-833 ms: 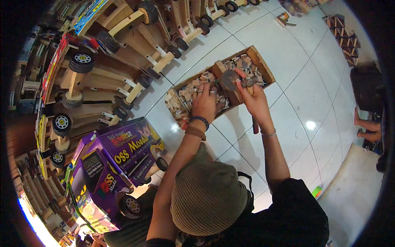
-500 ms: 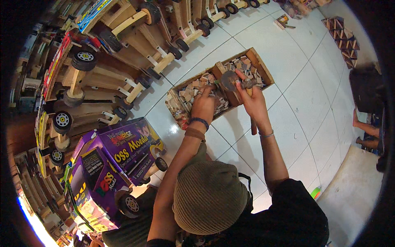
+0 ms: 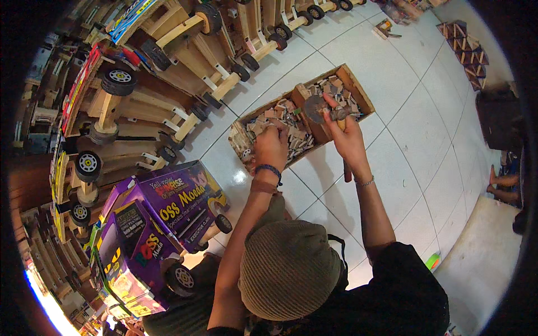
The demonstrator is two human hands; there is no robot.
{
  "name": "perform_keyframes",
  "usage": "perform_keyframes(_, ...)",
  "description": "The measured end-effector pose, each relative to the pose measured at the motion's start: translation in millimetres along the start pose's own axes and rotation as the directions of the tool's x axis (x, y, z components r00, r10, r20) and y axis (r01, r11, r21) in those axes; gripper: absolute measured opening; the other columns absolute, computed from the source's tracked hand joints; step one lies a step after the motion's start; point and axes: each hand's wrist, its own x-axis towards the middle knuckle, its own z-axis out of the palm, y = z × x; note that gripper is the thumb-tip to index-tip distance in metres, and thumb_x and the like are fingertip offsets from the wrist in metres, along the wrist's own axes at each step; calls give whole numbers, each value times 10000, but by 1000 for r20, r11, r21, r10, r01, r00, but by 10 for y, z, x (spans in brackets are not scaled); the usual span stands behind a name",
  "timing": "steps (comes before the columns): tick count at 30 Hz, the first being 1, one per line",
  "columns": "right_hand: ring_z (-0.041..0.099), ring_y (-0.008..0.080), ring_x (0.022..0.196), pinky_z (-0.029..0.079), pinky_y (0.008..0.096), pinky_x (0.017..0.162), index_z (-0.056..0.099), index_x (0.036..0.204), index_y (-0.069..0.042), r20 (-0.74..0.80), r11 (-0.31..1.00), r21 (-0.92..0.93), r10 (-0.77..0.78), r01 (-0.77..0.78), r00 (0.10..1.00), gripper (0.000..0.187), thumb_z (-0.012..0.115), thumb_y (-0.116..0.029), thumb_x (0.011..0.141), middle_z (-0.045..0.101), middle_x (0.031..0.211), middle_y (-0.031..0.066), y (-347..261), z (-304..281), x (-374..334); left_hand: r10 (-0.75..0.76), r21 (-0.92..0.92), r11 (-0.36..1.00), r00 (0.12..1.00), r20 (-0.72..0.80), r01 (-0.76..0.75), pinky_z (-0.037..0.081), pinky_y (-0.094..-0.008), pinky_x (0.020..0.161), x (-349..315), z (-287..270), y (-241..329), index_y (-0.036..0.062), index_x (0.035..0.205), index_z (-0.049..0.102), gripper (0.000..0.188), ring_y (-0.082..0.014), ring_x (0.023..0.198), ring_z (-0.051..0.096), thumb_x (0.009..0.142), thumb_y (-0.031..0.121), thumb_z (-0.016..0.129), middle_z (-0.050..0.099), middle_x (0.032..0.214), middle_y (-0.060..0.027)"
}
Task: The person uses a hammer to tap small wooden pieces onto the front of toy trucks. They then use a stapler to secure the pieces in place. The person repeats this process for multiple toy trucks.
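Observation:
My right hand (image 3: 349, 140) is closed around a hammer (image 3: 320, 108) with a round grey metal head. Its handle end sticks out below my palm, and my thumb and a finger reach up beside the head. The hammer is above the right part of a shallow wooden box (image 3: 240, 147), which a crosspiece divides into two compartments. Small wood offcuts (image 3: 300, 138) fill both. Over the left compartment, my left hand (image 3: 271, 147) has its fingers bent together among the offcuts. Whatever is between those fingertips is hidden.
A purple toy truck (image 3: 168, 207) with black wheels stands to the left. Wooden toy chassis (image 3: 224, 85) line the far left. An olive knitted cap (image 3: 291, 270) occupies the lower middle. Stacked wooden triangles (image 3: 464, 50) sit far right on white floor tiles (image 3: 414, 112).
My left hand has drawn slightly back toward me, its fingers curling in from the offcuts. My right hand keeps the hammer in nearly the same place.

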Motion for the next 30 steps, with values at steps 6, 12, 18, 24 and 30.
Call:
perform_keyframes(6,542,170,1314,390,339,1124,580,1451,-128,10,998,-17,66,-66,998,416,585,-264,1058,626,1414,90,-43,-9,-12,99,-31,994,994,-38,-100,560,-431,765,50,6,-25,58,1096,675,206,-334,858,710,891,78,691,715,986,-168)
perform_keyframes(12,549,166,1300,392,338,1119,579,1456,-147,-6,998,-60,37,-37,999,419,579,-285,1061,639,1399,89,-60,3,-7,133,-13,991,991,-19,-133,563,-409,815,16,23,-65,51,1160,681,304,-344,933,689,865,103,732,608,1227,-181)
perform_keyframes(18,548,175,1302,379,344,1132,577,1457,-141,-7,997,-64,33,-34,999,422,578,-286,1060,643,1387,92,-58,-11,-15,131,143,981,991,-12,-128,538,-473,882,-38,101,-6,96,1129,691,307,-400,995,651,833,103,772,542,1259,-207)
perform_keyframes(24,647,135,1111,491,312,971,596,1432,-152,-56,994,-105,12,-17,998,406,621,-236,1035,728,1203,125,-91,14,-29,252,142,960,966,-59,-242,542,-489,833,-112,-73,138,52,1133,689,297,-417,965,660,886,206,751,628,1141,-146)
perform_keyframes(30,698,185,931,532,352,851,689,1278,-70,10,980,-113,-166,166,986,321,671,-220,995,752,1084,151,-618,19,-296,42,-347,937,999,27,-30,551,-288,723,-404,-785,516,103,1219,728,252,-160,806,687,987,192,688,735,904,-59)
